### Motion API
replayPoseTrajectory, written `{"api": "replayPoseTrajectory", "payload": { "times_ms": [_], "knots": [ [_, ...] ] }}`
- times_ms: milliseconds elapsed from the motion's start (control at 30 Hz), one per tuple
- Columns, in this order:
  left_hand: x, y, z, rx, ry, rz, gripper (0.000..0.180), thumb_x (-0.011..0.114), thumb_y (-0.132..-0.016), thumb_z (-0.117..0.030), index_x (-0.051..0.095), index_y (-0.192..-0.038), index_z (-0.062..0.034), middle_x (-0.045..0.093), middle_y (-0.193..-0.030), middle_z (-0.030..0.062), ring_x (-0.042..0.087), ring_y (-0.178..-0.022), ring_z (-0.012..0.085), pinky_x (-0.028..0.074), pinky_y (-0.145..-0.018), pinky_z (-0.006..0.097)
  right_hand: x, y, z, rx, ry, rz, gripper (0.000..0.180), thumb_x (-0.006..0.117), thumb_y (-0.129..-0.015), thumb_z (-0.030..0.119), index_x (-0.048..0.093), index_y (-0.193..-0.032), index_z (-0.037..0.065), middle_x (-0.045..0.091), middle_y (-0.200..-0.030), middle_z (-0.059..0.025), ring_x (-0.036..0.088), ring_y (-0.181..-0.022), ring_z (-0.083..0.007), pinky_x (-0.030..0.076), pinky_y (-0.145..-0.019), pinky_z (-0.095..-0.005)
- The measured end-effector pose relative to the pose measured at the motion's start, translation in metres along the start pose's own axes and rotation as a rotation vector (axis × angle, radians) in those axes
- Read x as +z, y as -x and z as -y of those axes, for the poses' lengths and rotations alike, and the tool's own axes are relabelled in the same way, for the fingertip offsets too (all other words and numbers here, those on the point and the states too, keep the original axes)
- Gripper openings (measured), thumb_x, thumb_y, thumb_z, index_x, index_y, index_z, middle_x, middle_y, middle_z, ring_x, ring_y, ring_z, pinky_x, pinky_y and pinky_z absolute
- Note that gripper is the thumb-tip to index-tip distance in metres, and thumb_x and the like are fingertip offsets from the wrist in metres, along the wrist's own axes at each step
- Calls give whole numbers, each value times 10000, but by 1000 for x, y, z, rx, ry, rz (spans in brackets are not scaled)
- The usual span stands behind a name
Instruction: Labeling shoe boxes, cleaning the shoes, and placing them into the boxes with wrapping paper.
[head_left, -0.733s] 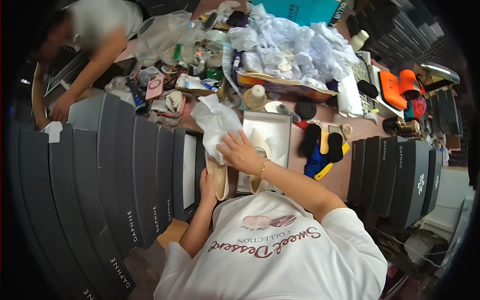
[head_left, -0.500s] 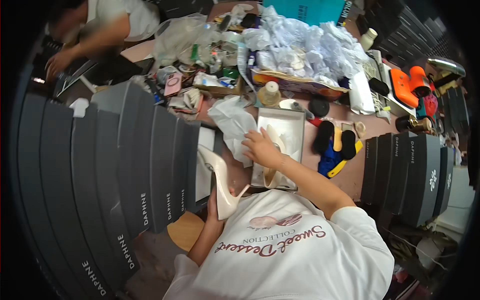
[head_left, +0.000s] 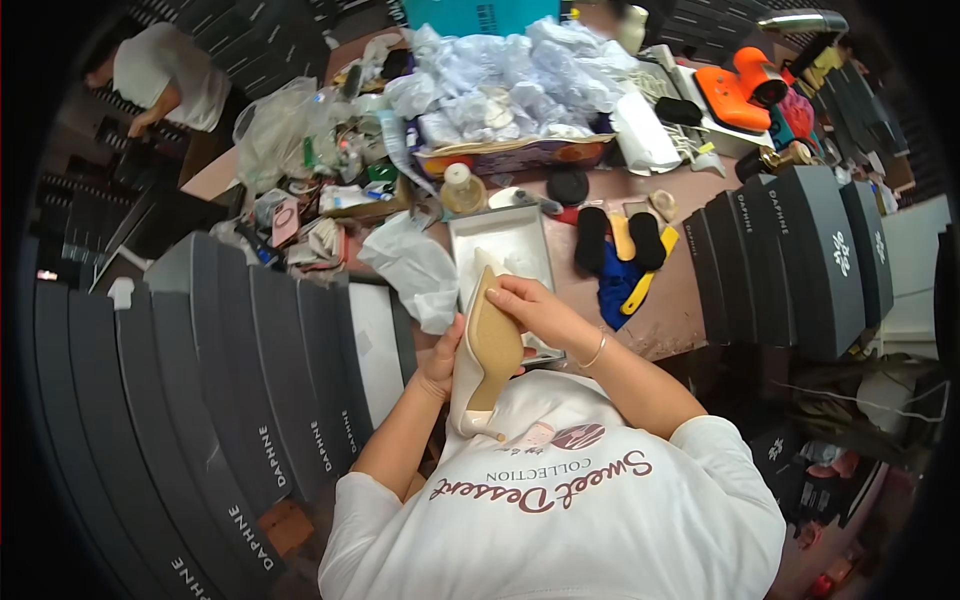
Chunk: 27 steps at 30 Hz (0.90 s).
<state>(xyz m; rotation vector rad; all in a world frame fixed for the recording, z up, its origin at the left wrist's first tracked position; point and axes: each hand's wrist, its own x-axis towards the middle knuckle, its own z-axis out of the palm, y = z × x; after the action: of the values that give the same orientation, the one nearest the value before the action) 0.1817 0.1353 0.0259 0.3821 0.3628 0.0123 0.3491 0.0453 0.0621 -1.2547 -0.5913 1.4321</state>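
Observation:
A cream high-heeled pump (head_left: 493,335) is held up in front of my chest, its tan sole facing me and its thin heel pointing down. My left hand (head_left: 440,362) grips it from the left side. From the right, my right hand (head_left: 545,318) is closed on it, with the thumb on the sole near the toe. Just behind the shoe lies an open shoe box (head_left: 542,235) with a white lining; the pump and my hands hide much of its inside. White tissue paper (head_left: 412,270) lies crumpled left of the box.
Dark grey shoe boxes (head_left: 215,370) line my left, and more boxes (head_left: 785,265) stand at right. A carton of wrapped white bundles (head_left: 510,155) is at the back. Near the box are a bottle (head_left: 463,190), black pads (head_left: 591,240), a yellow-handled tool (head_left: 650,275) and an orange device (head_left: 735,95).
The pump has moved from beside the left boxes to in front of the open box, sole now toward me. My right hand has come out of the box onto it. The view has shifted.

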Motion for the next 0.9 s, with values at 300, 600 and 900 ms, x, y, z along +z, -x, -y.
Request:
{"api": "replayPoseTrajectory", "payload": {
  "times_ms": [300,600,900],
  "knots": [
    [17,-37,-4,-406,-22,84,773,507,-821,-550,295,-1396,-79,531,-1133,321,638,-896,414,538,-819,491,-180,42,-50,-134,706,-712,204,631,-843,195,630,-879,-6,639,-740,-155,646,-649,-262,500,-614,-354],
    [23,-67,-21,-290,-91,13,692,461,-838,-440,329,-1386,-38,561,-1140,229,590,-1044,348,471,-913,405,-248,-35,-52,251,1326,-737,242,649,-781,206,621,-886,-11,652,-887,-219,657,-803,-366,538,-717,-435],
    [8,-61,-7,-159,-29,-112,677,445,-850,-470,335,-1367,-47,575,-1108,221,620,-971,348,511,-835,422,-301,-25,-32,23,1156,-1031,211,593,-825,210,621,-915,21,625,-888,-231,612,-841,-411,494,-750,-468]
  ]
}}
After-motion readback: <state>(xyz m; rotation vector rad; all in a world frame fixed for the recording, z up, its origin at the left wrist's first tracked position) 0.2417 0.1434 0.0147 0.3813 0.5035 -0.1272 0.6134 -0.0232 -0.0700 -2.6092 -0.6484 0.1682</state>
